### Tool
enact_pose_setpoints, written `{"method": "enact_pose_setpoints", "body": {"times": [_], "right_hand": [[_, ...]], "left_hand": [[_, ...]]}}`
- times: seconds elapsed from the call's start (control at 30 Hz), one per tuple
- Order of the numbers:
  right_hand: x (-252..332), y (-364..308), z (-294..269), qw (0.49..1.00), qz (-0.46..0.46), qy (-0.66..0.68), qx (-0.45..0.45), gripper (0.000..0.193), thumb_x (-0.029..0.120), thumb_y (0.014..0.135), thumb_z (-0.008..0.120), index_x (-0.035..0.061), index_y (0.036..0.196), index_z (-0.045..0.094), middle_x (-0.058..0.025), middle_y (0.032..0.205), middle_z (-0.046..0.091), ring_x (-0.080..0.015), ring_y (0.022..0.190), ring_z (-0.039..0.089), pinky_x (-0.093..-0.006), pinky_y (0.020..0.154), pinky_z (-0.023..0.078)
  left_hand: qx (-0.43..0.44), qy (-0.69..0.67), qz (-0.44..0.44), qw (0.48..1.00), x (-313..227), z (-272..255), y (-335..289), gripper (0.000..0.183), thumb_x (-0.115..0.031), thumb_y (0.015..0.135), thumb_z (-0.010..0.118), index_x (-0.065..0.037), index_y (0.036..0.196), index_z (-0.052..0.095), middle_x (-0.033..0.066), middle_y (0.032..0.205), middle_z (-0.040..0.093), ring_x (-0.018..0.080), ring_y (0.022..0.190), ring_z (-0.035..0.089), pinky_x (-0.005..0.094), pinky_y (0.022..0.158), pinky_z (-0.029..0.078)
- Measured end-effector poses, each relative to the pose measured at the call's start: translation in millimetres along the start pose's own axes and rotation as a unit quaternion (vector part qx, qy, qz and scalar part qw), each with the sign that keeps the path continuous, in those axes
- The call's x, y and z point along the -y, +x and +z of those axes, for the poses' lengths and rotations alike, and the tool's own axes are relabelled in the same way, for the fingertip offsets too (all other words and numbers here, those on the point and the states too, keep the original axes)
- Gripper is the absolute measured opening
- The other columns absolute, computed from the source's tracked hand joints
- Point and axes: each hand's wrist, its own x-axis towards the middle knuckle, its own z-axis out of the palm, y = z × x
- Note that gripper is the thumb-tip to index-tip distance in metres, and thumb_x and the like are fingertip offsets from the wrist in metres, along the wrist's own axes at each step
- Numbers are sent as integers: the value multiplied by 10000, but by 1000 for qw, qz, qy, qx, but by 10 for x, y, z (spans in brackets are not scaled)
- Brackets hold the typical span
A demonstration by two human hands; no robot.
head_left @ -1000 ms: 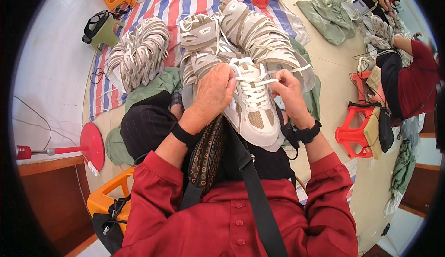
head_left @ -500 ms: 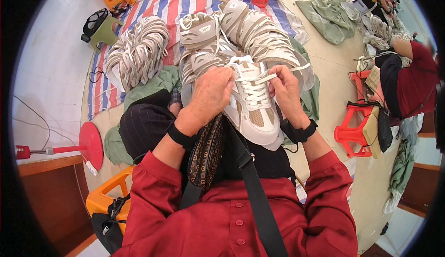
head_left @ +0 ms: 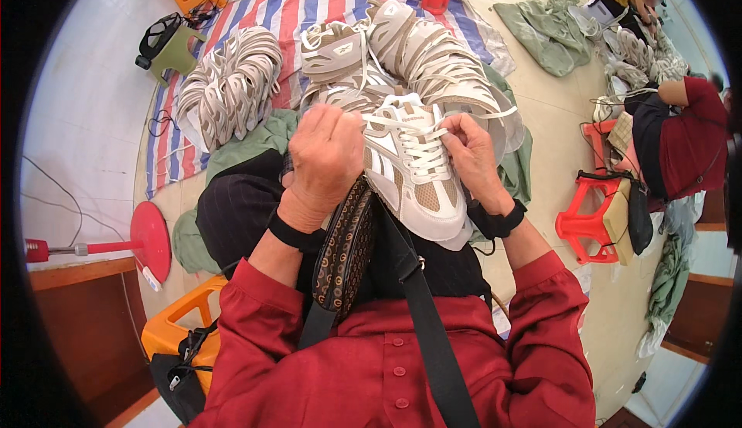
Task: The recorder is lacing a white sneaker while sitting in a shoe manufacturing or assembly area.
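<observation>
A beige and white sneaker (head_left: 421, 169) rests over my lap, toe toward me, its white laces threaded through the eyelets. My left hand (head_left: 328, 154) is closed in a fist left of the shoe's collar, with one end of the white shoelace (head_left: 380, 120) running taut into it. On the shoe's other side, my right hand (head_left: 473, 157) pinches the lace close to the top eyelets, thumb and forefinger together. Beyond the shoe, more sneakers of the same kind stand packed in a curved row (head_left: 437, 61), with a second group (head_left: 336, 53) beside it.
Another bundle of sneakers (head_left: 232, 84) sits on the striped sheet (head_left: 270, 3) at left. Red stools (head_left: 591, 223) stand to the right, near a person in dark red (head_left: 692, 138). A patterned bag (head_left: 340, 258) hangs at my front. An orange stool (head_left: 182, 320) is at lower left.
My left hand has pulled away to the left, drawing the lace out across the shoe. My right hand stays near the eyelets, slightly lower, still pinching.
</observation>
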Motion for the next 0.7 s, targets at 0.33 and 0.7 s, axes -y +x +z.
{"method": "enact_pose_setpoints", "body": {"times": [0.33,0.7], "right_hand": [[-49,-25,-45,998,-37,-40,6,100,-26,857,567,4,952,579,-8,790,566,-77,640,473,-236,594,413],[219,25,-102,982,-125,-143,22,229,-17,848,588,30,1072,605,-69,989,585,-154,689,551,-280,645,461]], "left_hand": [[-81,62,-18,995,160,-61,-71,160,42,709,655,-20,839,585,122,722,526,309,708,550,392,649,450],[272,89,-145,947,181,120,-280,253,-74,781,618,-61,1031,583,138,994,603,350,942,573,433,782,460]]}}
